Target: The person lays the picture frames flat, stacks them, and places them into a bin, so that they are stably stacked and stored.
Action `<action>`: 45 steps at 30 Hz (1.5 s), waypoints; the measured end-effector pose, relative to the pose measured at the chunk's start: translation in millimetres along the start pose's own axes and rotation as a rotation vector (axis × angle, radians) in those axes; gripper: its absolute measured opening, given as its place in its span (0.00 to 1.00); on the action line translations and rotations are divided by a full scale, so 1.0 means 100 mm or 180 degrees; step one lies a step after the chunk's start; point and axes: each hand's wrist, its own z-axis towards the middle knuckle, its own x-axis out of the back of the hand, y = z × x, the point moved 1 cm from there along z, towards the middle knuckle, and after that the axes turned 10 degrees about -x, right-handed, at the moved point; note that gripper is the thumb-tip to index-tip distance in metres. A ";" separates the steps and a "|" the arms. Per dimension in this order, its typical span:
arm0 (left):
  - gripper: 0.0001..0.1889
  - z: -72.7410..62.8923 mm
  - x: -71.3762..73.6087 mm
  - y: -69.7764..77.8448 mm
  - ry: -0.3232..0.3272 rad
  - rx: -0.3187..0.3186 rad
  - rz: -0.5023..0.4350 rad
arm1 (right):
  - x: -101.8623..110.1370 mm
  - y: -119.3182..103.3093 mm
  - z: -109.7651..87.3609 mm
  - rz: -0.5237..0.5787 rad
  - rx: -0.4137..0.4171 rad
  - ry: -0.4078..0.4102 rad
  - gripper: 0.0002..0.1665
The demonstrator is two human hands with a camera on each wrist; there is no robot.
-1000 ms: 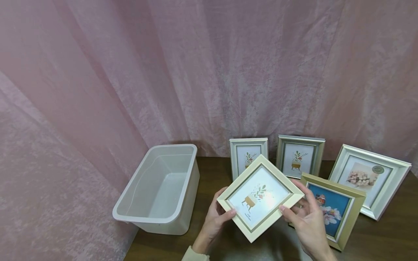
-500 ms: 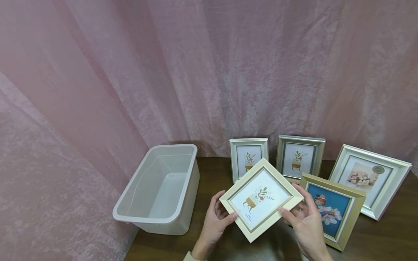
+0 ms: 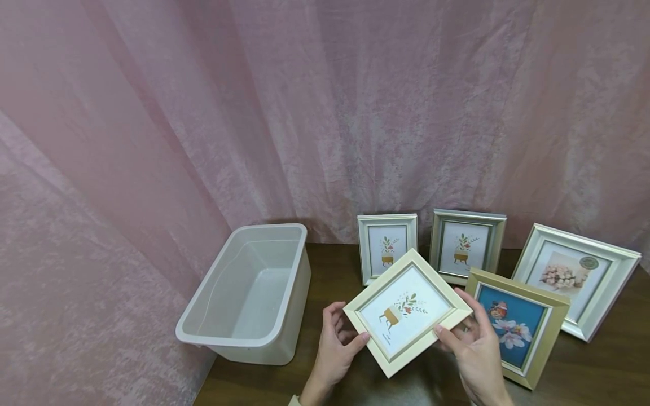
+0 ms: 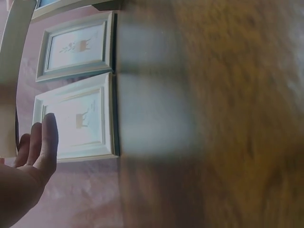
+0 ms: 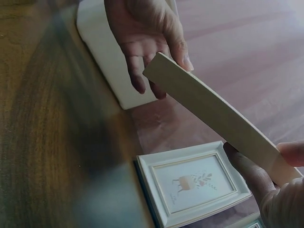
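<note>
A cream picture frame [image 3: 408,313] with a potted-plant print is held tilted, one corner up, in the head view. My right hand [image 3: 474,344] grips its right side, thumb on the front edge and fingers behind. At its lower left edge is my left hand [image 3: 335,352], thumb on the rim and other fingers loosely spread behind the left corner. The left wrist view shows those fingers [image 4: 47,142] reaching past the frame's edge. Seen edge-on in the right wrist view, the cream frame [image 5: 213,111] spans between both hands.
Behind stand a white frame [image 3: 361,251] and a silver-bronze frame [image 3: 496,248]. To the right stand a gold frame [image 3: 545,344] with a blue picture and a larger silver-white frame [image 3: 599,307]. A white plastic bin [image 3: 299,299] sits left on the wooden table [image 3: 244,386], before a pink curtain [image 3: 325,113].
The cream frame has shifted slightly right and turned a little. My left hand's fingers have spread outward from behind its left corner. The standing frames and the bin stay put.
</note>
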 end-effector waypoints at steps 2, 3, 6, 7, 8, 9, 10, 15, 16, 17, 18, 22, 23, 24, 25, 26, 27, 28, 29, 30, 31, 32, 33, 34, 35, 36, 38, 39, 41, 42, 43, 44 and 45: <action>0.38 -0.01 0.00 0.00 0.0085 -0.0029 0.0079 | 0.00 0.02 0.00 0.0006 -0.0025 0.0013 0.52; 0.37 -0.01 0.00 0.00 0.0135 -0.0025 0.0109 | 0.01 0.03 0.00 0.0018 -0.0036 0.0013 0.52; 0.36 -0.03 0.01 -0.01 0.0271 -0.0015 0.0152 | 0.01 0.06 -0.01 0.0039 -0.0046 0.0007 0.52; 0.36 -0.04 0.01 -0.01 0.0313 -0.0006 0.0145 | 0.01 0.07 -0.01 0.0054 -0.0038 -0.0003 0.52; 0.35 -0.04 0.02 -0.01 0.0344 0.0010 0.0138 | 0.00 0.08 -0.02 0.0072 -0.0033 -0.0013 0.52; 0.35 -0.04 0.02 -0.01 0.0368 0.0030 0.0129 | 0.00 0.09 -0.02 0.0100 -0.0018 -0.0027 0.52; 0.34 -0.05 0.02 -0.01 0.0386 0.0056 0.0115 | 0.00 0.10 -0.02 0.0128 -0.0003 -0.0041 0.52; 0.33 -0.07 0.02 0.01 0.0468 0.0233 0.0008 | -0.03 0.19 -0.06 0.0333 -0.0050 -0.0083 0.51; 0.33 -0.08 0.03 0.01 0.0481 0.0252 -0.0031 | -0.04 0.21 -0.07 0.0363 -0.0099 -0.0074 0.51; 0.33 -0.09 0.03 0.01 0.0491 0.0261 -0.0065 | -0.04 0.24 -0.08 0.0389 -0.0152 -0.0063 0.52; 0.33 -0.09 0.04 0.02 0.0495 0.0255 -0.0099 | -0.04 0.26 -0.09 0.0407 -0.0215 -0.0048 0.52; 0.34 -0.08 0.08 0.04 0.0501 0.0212 -0.0293 | -0.03 0.33 -0.11 0.0303 -0.0456 0.0079 0.54; 0.35 -0.07 0.09 0.04 0.0499 0.0215 -0.0335 | -0.02 0.34 -0.11 0.0266 -0.0505 0.0104 0.55; 0.35 -0.06 0.10 0.05 0.0493 0.0222 -0.0377 | -0.02 0.35 -0.10 0.0223 -0.0558 0.0128 0.55; 0.36 -0.04 0.11 0.05 0.0490 0.0245 -0.0418 | -0.01 0.36 -0.10 0.0160 -0.0583 0.0142 0.56; 0.36 -0.03 0.12 0.05 0.0493 0.0276 -0.0446 | -0.01 0.37 -0.10 0.0092 -0.0604 0.0152 0.56; 0.37 -0.01 0.13 0.06 0.0492 0.0306 -0.0481 | -0.01 0.38 -0.10 0.0028 -0.0617 0.0148 0.57; 0.37 0.00 0.14 0.06 0.0489 0.0347 -0.0503 | 0.00 0.38 -0.10 -0.0053 -0.0624 0.0130 0.58; 0.38 0.01 0.15 0.06 0.0481 0.0374 -0.0518 | 0.01 0.39 -0.09 -0.0125 -0.0626 0.0111 0.59; 0.38 0.02 0.16 0.06 0.0477 0.0404 -0.0529 | 0.01 0.39 -0.10 -0.0199 -0.0618 0.0078 0.60; 0.38 0.03 0.17 0.06 0.0477 0.0440 -0.0537 | 0.02 0.39 -0.10 -0.0259 -0.0606 0.0053 0.61; 0.39 0.04 0.18 0.06 0.0458 0.0449 -0.0530 | 0.02 0.39 -0.10 -0.0300 -0.0596 0.0026 0.62; 0.39 0.05 0.19 0.05 0.0442 0.0467 -0.0529 | 0.03 0.38 -0.10 -0.0325 -0.0590 -0.0010 0.63; 0.39 0.06 0.20 0.05 0.0429 0.0488 -0.0518 | 0.03 0.38 -0.09 -0.0347 -0.0597 -0.0037 0.63; 0.39 0.07 0.21 0.05 0.0417 0.0499 -0.0506 | 0.04 0.37 -0.09 -0.0378 -0.0612 -0.0052 0.63; 0.39 0.08 0.22 0.04 0.0403 0.0516 -0.0489 | 0.04 0.37 -0.09 -0.0430 -0.0629 -0.0071 0.63; 0.39 0.10 0.24 0.03 0.0359 0.0535 -0.0445 | 0.06 0.36 -0.08 -0.0585 -0.0676 -0.0085 0.64; 0.39 0.11 0.26 0.03 0.0343 0.0561 -0.0437 | 0.07 0.35 -0.07 -0.0693 -0.0718 -0.0103 0.64; 0.39 0.12 0.28 0.01 0.0261 0.0577 -0.0382 | 0.09 0.35 -0.07 -0.0914 -0.0791 -0.0129 0.65; 0.39 0.13 0.29 0.00 0.0214 0.0581 -0.0368 | 0.10 0.35 -0.07 -0.1005 -0.0806 -0.0143 0.65; 0.40 0.13 0.30 0.00 0.0171 0.0588 -0.0355 | 0.11 0.36 -0.06 -0.1073 -0.0810 -0.0161 0.66; 0.40 0.13 0.31 -0.01 0.0134 0.0598 -0.0328 | 0.11 0.36 -0.06 -0.1126 -0.0808 -0.0183 0.66; 0.41 0.14 0.32 -0.02 0.0105 0.0601 -0.0321 | 0.12 0.37 -0.06 -0.1168 -0.0808 -0.0209 0.66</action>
